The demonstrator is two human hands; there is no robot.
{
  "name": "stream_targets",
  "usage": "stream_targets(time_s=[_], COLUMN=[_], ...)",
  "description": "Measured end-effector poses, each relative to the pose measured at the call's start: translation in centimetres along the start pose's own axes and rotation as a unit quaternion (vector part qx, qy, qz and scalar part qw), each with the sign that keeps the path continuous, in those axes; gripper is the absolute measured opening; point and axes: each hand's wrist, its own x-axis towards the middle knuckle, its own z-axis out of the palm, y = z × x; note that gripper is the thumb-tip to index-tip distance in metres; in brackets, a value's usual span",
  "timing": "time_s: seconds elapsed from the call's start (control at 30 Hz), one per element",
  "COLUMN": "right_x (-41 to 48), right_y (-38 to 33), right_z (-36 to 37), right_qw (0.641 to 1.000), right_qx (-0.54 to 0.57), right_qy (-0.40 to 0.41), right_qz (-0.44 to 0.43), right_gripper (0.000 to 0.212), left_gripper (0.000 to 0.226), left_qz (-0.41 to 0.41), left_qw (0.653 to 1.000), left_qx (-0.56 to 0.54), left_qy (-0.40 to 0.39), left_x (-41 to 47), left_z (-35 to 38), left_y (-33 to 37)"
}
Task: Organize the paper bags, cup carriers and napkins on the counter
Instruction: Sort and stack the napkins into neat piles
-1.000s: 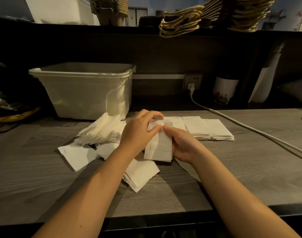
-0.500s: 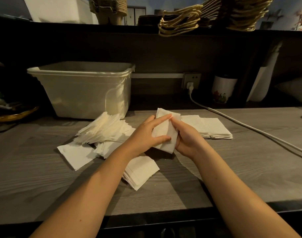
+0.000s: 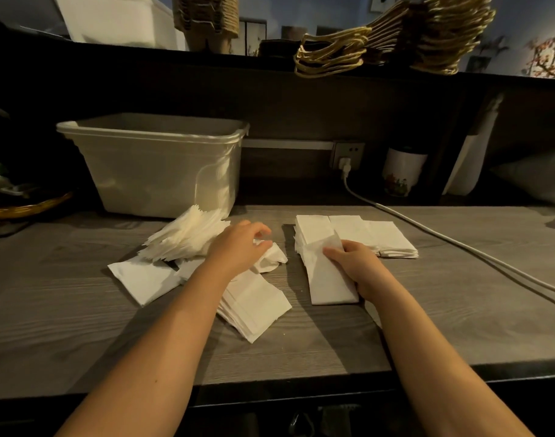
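across the counter (image 3: 459, 310), left fingers (image 3: 257, 228) pinch crumpled napkin (image 3: 271, 258), right fingers (image 3: 334, 252) grip folded napkin (image 3: 328, 280).

Item: one person, viewed from above, comprising two forearms, bare along their whole visible length from lower edge to wrist, ending in bare hands, left hand (image 3: 239, 247) and right hand (image 3: 359, 266).

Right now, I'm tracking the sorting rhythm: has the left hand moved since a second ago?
Yes. The left hand has let go of the folded napkins and shifted left toward the plastic bin, now gripping a crumpled napkin.
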Motion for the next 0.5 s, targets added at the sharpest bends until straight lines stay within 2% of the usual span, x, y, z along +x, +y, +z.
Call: stream_targets(time_s=[0.1, 0.23, 0.3, 0.43, 0.5], right_x=[0.0, -0.2, -0.3, -0.6, -0.6], right_y=[-0.2, -0.3, -0.5, -0.6, -0.6], right_z=[0.0, -0.1, -0.1, -0.2, -0.2], right_qw=[1.0, 0.999, 0.997, 0.993, 0.992], right_qx=[0.007, 0.046, 0.071, 0.115, 0.127], right_qy=[-0.003, -0.009, -0.014, -0.02, -0.017], right_qz=[0.005, 0.016, 0.02, 0.021, 0.018], right_gripper=[0.01, 0.011, 0.011, 0.006, 0.005], left_gripper=[0.024, 0.039, 0.038, 0.02, 0.017], left_qz=[0.017, 0.02, 0.017, 0.01, -0.008], left_qw=[0.999, 0.993, 0.987, 0.991, 0.997], left_qx=[0.025, 0.091, 0.13, 0.129, 0.062], left_qy=[-0.013, -0.074, -0.096, -0.018, 0.034], left_x=[-0.3, -0.3, -0.3, -0.2, -0.1], left_z=[0.0, -0.1, 0.1, 0.5, 0.2], left_y=[0.4, 1.0, 1.1, 1.1, 1.3])
